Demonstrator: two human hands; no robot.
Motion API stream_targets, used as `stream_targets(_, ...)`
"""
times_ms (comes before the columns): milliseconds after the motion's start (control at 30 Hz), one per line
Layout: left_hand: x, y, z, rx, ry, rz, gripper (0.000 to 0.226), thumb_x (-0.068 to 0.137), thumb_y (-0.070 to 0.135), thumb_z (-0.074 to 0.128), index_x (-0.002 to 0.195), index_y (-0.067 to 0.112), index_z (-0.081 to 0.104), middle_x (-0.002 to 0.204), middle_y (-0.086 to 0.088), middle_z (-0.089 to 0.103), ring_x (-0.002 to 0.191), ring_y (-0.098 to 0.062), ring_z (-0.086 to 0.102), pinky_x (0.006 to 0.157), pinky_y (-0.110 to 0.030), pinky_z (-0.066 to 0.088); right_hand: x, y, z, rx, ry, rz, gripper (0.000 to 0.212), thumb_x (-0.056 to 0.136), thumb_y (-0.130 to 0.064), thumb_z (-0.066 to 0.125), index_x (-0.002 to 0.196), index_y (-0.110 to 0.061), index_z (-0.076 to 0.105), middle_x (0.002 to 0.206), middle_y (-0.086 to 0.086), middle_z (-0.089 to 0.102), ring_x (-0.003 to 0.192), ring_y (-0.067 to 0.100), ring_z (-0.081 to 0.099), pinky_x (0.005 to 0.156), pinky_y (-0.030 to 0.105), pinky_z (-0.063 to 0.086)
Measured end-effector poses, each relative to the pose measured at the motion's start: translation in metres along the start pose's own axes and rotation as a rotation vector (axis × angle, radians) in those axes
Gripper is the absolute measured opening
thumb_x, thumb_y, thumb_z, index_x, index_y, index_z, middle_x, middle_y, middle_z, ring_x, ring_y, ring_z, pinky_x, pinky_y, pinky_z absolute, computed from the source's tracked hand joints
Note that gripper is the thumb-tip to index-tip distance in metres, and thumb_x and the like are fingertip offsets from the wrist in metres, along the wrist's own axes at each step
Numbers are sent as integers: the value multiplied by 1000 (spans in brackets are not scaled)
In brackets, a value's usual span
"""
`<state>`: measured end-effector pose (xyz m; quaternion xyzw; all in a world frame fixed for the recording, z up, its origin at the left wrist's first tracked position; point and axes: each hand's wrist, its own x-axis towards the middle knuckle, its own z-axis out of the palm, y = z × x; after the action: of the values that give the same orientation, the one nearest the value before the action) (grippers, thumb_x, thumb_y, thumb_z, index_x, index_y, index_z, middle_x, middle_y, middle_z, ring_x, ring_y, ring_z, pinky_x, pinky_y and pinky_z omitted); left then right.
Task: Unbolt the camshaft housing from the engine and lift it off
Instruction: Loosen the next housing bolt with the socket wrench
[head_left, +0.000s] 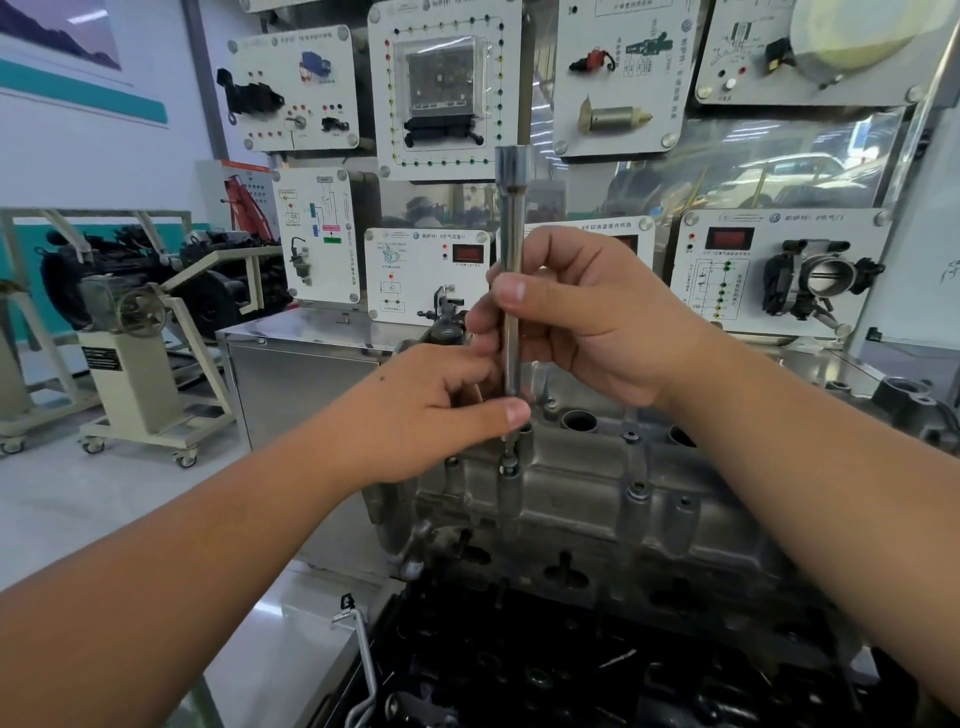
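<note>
A person's two bare hands work a long chrome extension bar (511, 270) over an engine in a training workshop. The right hand (576, 317) is wrapped round the middle of the bar, thumb pressed across its front, holding it upright. The left hand (436, 405) pinches the bar's lower end between thumb and curled fingers, just above the metal. The bar's small bit sits on a bolt (508, 465) standing on a boss near the left end of the camshaft housing (597, 499); the bar's top end, an open square-drive socket (no handle fitted to it), rises above both hands.

The grey cast housing lies on top of the engine, its upper face studded with more bolt heads and round bores along the far edge. Below it, at the near edge, the dark engine block (597, 660) fills the bottom of the view, with a thin bent metal rod (363, 654) at its left corner.

Behind the engine stands a steel cabinet (296, 384), and above that a wall of white demonstration panels (441, 88) carrying sensors, wiring diagrams and red displays; one at the right bears a throttle body (826, 280). At the far left, a second engine (140, 280) hangs in a cream wheeled stand (140, 410) on the pale floor.
</note>
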<state>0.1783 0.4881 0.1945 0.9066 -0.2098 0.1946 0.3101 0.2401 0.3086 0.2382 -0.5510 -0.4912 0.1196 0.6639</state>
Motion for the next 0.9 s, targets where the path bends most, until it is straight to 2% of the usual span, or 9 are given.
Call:
stream_targets(67,0,-1,-1,-19,-20,-28,51,82,55,62,92,7,73,75,-1,64,66,-15,61,63,-28,47,0,-2,-1,-4,-26,15,19,79,-19,72,90,-6,62,83,11,76,74,22,75,67,42,57)
stream_targets(133,-1,0,-1,-13,-17,-26,40,84,52,62,85,13,72,68,11,61,58,-5,55,55,-19,43,0,-3,-1,33,-38,31,21,78,-21,71,93,-6,68,85,11,76,75,21,75,66,35,60)
stream_targets(200,0,1,0,11,-10,-10,43,81,58,64,84,17,72,69,18,58,58,-2,52,56,-15,40,-1,-3,1,57,-35,37,19,82,-20,69,95,-7,71,86,12,76,75,20,74,67,30,60)
stream_targets(300,1,0,1,5,-8,-7,53,76,69,60,93,21,74,82,5,65,70,-16,60,68,-33,51,-1,0,3,37,6,14,10,86,-13,69,95,-9,68,81,13,75,72,22,73,65,30,60)
stream_targets(433,-1,1,1,-22,0,-8,46,75,67,59,85,23,70,71,9,61,61,-9,56,58,-21,44,-1,-2,2,16,18,8,21,79,-17,72,90,-6,57,80,13,75,71,22,74,62,31,61)
stream_targets(533,0,-1,-1,-21,-22,-35,51,82,58,62,90,9,72,75,-3,63,68,-20,61,63,-33,48,0,-4,0,24,-7,34,27,75,-22,74,93,-4,66,84,12,76,75,22,75,66,31,61)
stream_targets(633,1,0,-1,4,-13,-26,48,82,56,64,80,8,69,66,10,56,58,-6,51,57,-21,42,1,-4,0,67,-24,51,22,75,-24,73,91,-8,74,86,13,76,76,21,75,68,30,61)
stream_targets(767,1,-1,1,-5,-6,-23,60,73,71,61,85,14,72,83,-3,63,71,-19,59,67,-34,49,0,-2,4,67,9,36,22,73,-25,75,91,-12,73,83,14,75,74,23,74,66,30,60)
stream_targets(900,-1,0,1,-16,31,-26,53,73,69,63,76,16,67,71,7,58,62,-11,54,60,-26,45,1,0,5,62,59,-2,5,79,-16,73,78,-17,68,82,17,75,70,24,74,60,30,59)
